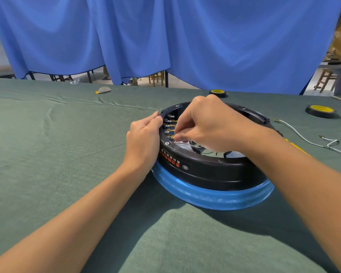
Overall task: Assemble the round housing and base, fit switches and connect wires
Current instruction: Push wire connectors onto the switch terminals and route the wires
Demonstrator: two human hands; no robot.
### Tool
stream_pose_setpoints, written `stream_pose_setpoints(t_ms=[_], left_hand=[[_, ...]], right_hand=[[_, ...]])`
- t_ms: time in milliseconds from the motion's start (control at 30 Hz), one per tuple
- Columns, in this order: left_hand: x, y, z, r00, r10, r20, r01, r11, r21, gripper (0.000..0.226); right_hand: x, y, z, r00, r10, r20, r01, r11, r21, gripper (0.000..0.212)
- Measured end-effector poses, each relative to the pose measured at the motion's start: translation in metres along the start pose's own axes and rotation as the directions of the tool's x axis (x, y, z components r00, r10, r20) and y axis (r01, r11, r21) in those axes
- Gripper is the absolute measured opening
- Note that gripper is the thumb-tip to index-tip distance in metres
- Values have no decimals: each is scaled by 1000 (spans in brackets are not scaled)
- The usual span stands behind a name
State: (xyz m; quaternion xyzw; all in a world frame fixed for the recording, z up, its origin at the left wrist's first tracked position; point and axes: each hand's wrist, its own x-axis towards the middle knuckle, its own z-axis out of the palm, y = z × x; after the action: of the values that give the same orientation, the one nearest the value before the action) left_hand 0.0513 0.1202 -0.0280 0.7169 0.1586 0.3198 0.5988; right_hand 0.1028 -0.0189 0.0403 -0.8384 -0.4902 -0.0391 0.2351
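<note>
A black round housing [209, 170] stands on a blue ring base [215, 196] on the green cloth. Inside its left wall a column of brass switch terminals [170, 127] shows. My left hand [144, 138] grips the housing's outer left rim, fingers curled over the edge. My right hand [207, 125] reaches down inside the ring and pinches a white wire's connector [175, 137] at the lowest terminal. The wire [185, 143] trails under my palm; most of it is hidden.
Loose white wires [307, 141] lie on the cloth to the right. Two black-and-yellow tape rolls [321, 110] [217, 93] sit behind and to the right. A small grey-and-yellow object [103, 89] lies far left. A blue curtain [165, 36] hangs behind the table.
</note>
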Motion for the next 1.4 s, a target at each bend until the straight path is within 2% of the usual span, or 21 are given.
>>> stream_pose_setpoints(t_ms=[300, 800, 1067, 1233, 1333, 1400], left_hand=[[2, 0, 0, 999, -44, 10, 44, 998, -40, 58], [1, 3, -1, 999, -51, 15, 52, 999, -19, 59], [-1, 3, 0, 998, -61, 5, 61, 998, -34, 58], [-3, 8, 0, 999, -51, 11, 51, 999, 10, 60], [-6, 12, 1, 1000, 6, 12, -7, 996, 85, 62], [-8, 15, 1, 1000, -9, 9, 8, 995, 100, 63]], right_hand=[[0, -6, 6, 998, -8, -56, 3, 995, -98, 8], [-1, -4, 1, 1000, -1, -14, 1, 1000, -16, 6], [-3, -6, 4, 999, -31, -26, 29, 998, -53, 6], [-2, -8, 6, 998, -45, -51, 39, 993, -112, 8], [-2, -9, 5, 999, -36, -30, 32, 993, -115, 7], [-2, -9, 4, 1000, -27, -5, 26, 994, -109, 8]])
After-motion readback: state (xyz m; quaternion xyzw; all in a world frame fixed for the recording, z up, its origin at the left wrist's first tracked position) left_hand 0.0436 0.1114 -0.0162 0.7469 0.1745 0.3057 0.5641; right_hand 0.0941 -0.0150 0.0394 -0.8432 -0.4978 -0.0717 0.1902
